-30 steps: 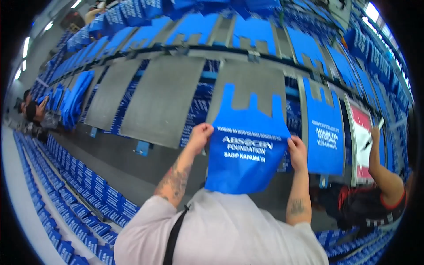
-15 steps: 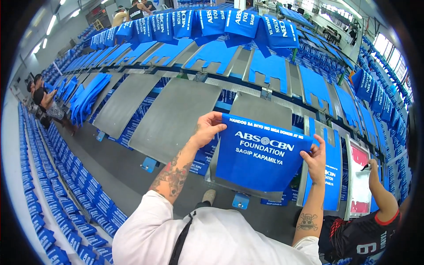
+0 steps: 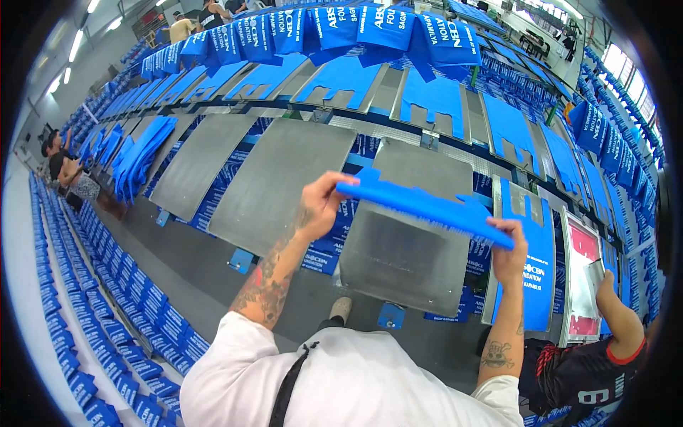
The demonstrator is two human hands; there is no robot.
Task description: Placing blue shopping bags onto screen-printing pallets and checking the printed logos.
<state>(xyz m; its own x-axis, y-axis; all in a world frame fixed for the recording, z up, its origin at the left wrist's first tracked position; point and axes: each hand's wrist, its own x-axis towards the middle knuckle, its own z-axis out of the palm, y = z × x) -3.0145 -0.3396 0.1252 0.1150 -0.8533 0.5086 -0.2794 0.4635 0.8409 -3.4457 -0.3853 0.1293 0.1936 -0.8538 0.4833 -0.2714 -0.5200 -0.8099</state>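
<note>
A blue bag with white print (image 3: 420, 206) is seen almost edge-on, stretched above a bare grey metal platen (image 3: 404, 274). My left hand (image 3: 319, 203) is closed on its left corner, fingers over the top edge. My right hand (image 3: 509, 249) grips its right end. To the right of that, a printed blue bag (image 3: 533, 285) lies on another platen, partly behind my right forearm.
A co-worker (image 3: 583, 363) works at a framed screen with pink (image 3: 583, 242) at the right. Grey platens (image 3: 274, 178) stretch leftward to a blue bag pile (image 3: 142, 156) and two people (image 3: 71, 164). Printed bags hang overhead (image 3: 334, 28) and in rows along the lower left (image 3: 128, 299).
The bag showed its printed face half a second ago; it has tipped nearly flat, uncovering the platen below. Both hands stay on it. The co-worker's hand at the screen has moved slightly.
</note>
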